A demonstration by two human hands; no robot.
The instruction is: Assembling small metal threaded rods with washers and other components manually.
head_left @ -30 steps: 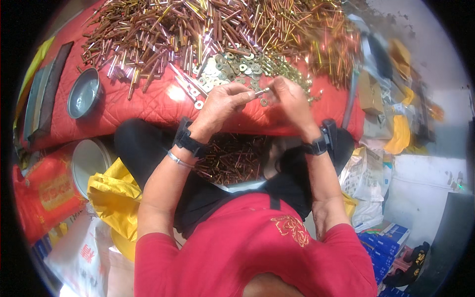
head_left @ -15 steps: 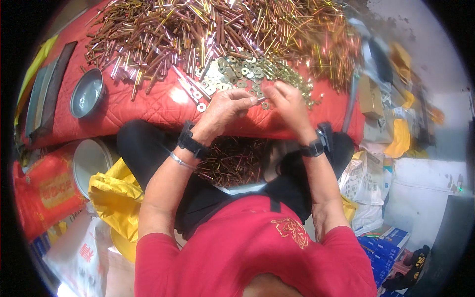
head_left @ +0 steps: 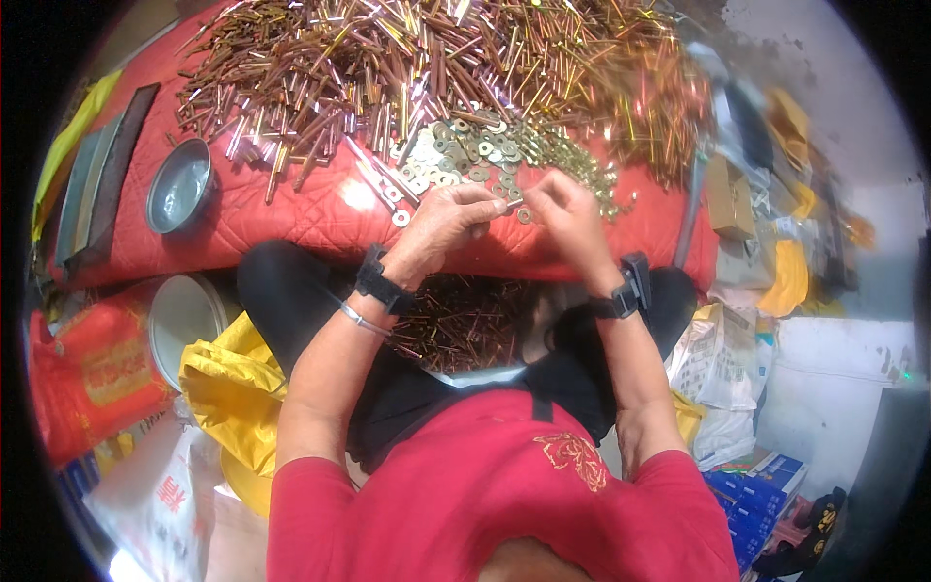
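My left hand (head_left: pixel 449 225) is closed in a pinch on a thin metal rod (head_left: pixel 513 205), whose end juts out to the right between thumb and forefinger. Just beyond that end, my right hand (head_left: pixel 567 215) has its fingers drawn together; what they pinch, if anything, is too small to make out. Under and ahead of the hands lie flat round washers (head_left: pixel 448 153) in a loose heap. To their right is a scatter of small brassy pieces (head_left: pixel 572 160). A few longer rods (head_left: pixel 380 179) and a single washer (head_left: pixel 401 218) rest beside my left hand.
A large pile of copper-coloured metal rods (head_left: pixel 320 87) covers the far part of the red quilted cloth (head_left: pixel 252 228). At left stand a metal bowl (head_left: pixel 180 184) and dark bars (head_left: pixel 107 184). More rods (head_left: pixel 461 325) fill a container between my legs. Bags and blue boxes (head_left: pixel 761 495) flank me.
My right hand, blurred before, has turned and its fingertips now sit at the rod's end. My left hand has kept its pinch. The whole view has shifted slightly.
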